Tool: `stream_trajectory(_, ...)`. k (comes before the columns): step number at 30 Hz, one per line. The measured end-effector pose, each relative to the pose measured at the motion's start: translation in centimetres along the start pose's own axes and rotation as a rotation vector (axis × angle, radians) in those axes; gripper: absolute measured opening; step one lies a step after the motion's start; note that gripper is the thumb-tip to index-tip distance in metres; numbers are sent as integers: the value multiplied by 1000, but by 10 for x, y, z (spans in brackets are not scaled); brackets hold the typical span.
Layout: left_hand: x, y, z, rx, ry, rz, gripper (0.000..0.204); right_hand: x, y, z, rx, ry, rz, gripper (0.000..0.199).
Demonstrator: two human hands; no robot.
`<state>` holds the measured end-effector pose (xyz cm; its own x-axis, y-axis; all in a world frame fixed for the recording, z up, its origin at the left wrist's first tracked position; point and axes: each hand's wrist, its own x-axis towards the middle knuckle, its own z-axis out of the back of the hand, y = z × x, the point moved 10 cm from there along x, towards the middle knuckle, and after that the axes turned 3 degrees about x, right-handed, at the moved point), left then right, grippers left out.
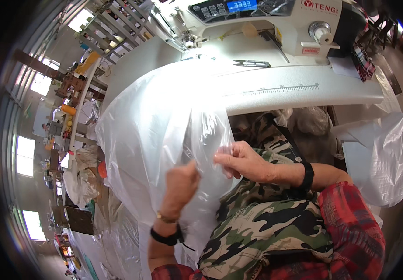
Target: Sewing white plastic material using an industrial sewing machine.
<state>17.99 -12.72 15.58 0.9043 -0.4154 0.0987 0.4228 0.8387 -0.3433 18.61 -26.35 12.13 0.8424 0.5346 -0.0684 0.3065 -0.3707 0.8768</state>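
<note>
A large sheet of clear, thin plastic [141,135] spreads over the left of the sewing machine bed and hangs down over my lap. Its upper part lies under the sewing machine [257,23], around the needle area. My right hand [246,163] is closed, thumb against fingers, pinching the plastic's hanging edge. Just left of it, my left hand [180,184] is curled like a fist against the sheet and slightly blurred; it seems to grip a fold of the plastic, though its fingertips are hidden. Small thread snips [252,63] lie on the bed, right of the needle.
A printed ruler scale [281,89] runs along the table's front edge. More folded plastic [388,158] hangs at the right. A camouflage apron [271,228] covers my lap. Farther left stands a long bench with yellow thread cones [68,110] and piled material.
</note>
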Motion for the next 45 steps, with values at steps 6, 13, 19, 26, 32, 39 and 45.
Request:
stream_trajectory(6, -11, 54, -78, 186, 100, 164, 20, 4, -31, -5, -162, 153, -148, 24)
stream_trajectory(13, -54, 149, 30, -207, -582, 399, 32, 12, -65, -6, -110, 200, -315, 26)
stream_trajectory(19, -35, 77, 32, 351, -265, 299, 34, 18, -69, 0, -128, 158, -271, 27)
stream_trajectory(26, -33, -5, 22, -71, -316, 68, 24, 26, -71, 0, -131, 123, -142, 24)
stream_trajectory(32, -29, 28, -40, -650, -177, 342, 18, 23, -74, -14, -33, 198, -166, 22)
stream_trajectory(39, -38, 60, -68, -1014, -190, 445, 26, 19, -82, -5, -62, 128, -262, 20)
stream_trajectory(45, -42, 89, -54, -746, -245, 536, 29, 6, -76, -7, -110, 252, -267, 17)
